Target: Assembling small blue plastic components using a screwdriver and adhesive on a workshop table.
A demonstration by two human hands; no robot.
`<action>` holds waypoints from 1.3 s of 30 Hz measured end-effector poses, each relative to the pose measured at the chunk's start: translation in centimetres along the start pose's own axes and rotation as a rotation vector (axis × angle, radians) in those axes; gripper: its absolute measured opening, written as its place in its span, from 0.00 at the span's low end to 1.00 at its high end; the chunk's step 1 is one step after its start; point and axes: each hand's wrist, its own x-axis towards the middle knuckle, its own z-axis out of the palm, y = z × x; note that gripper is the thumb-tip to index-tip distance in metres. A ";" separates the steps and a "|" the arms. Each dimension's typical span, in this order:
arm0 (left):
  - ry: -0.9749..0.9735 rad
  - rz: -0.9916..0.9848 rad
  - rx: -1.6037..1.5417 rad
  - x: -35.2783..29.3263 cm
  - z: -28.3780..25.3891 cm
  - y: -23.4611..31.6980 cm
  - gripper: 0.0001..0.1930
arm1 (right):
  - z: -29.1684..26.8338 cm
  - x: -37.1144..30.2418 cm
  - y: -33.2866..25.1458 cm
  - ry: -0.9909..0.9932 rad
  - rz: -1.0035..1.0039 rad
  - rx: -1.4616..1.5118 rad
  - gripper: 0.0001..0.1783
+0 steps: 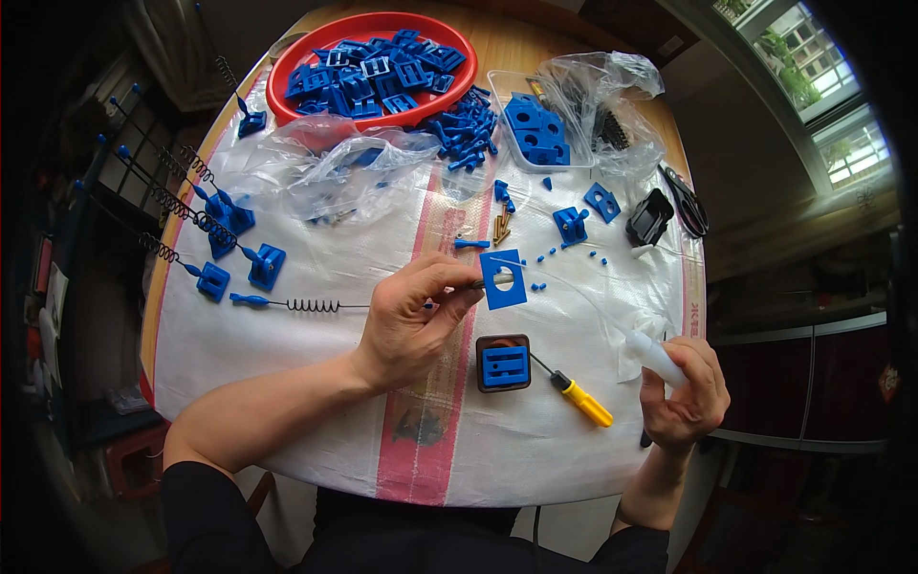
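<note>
My left hand is closed in a pinch at the left edge of a flat blue plastic plate with a round hole. It holds the plate tilted up above the table. My right hand is wrapped round a white squeeze bottle. From the bottle a long, thin, pale nozzle tube runs up and left, its end at the plate's upper part. Below the plate, a small dark square box has a blue slotted block in it. A yellow-handled screwdriver lies beside the box, shaft toward it.
A red basin of blue parts stands at the far side. Right of it are a clear tub with blue plates and plastic bags. Blue bases with black springs crowd the left edge. Brass pins and tiny blue bits lie mid-table.
</note>
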 end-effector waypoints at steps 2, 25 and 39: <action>0.001 0.000 0.007 0.0 0.0 0.0 0.11 | 0.0 0.1 -0.1 -0.001 -0.002 -0.008 0.16; 0.001 -0.007 0.005 -0.1 -0.1 -0.1 0.10 | -0.2 -0.2 0.0 -0.003 0.001 0.003 0.17; 0.001 -0.003 0.013 -0.1 0.0 -0.2 0.11 | -0.3 -0.1 -0.1 -0.010 -0.012 -0.007 0.17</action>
